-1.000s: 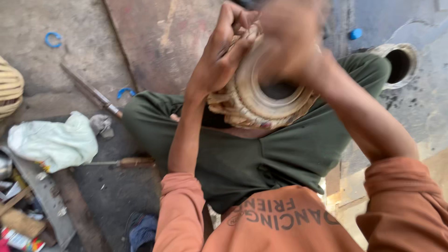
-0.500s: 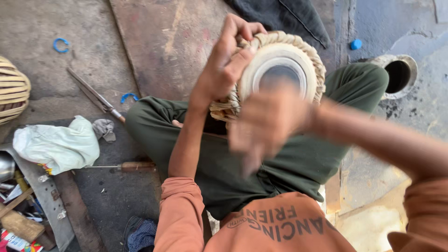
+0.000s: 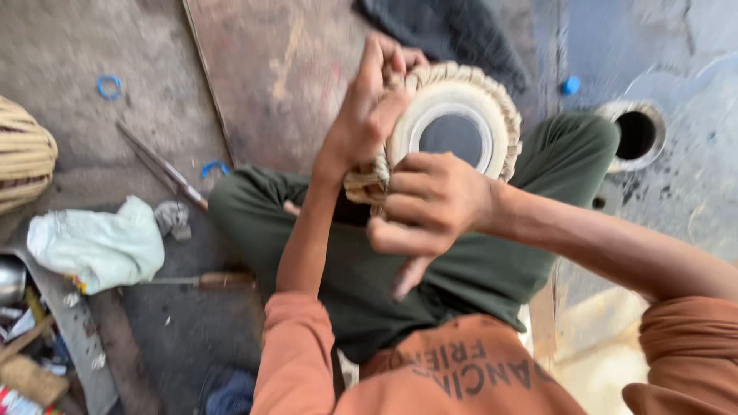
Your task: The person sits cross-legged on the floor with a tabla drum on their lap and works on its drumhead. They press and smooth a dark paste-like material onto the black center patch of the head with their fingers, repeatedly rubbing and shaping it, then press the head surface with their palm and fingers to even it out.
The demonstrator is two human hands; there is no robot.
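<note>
drum [image 3: 455,134] on our lap, head up | left hand [image 3: 367,115] grasping drum's braided rim | right hand [image 3: 430,204] clenched on near rim | risk: drum tips sideways if left grip loosens

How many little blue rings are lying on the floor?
2. One blue ring lies at far upper left; another blue ring sits beside the knee. More could be hidden.

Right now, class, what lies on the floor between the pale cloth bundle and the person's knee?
In the head view, a wooden-handled tool lies between the cloth bundle and the knee, with a small grey rag above it.
</note>
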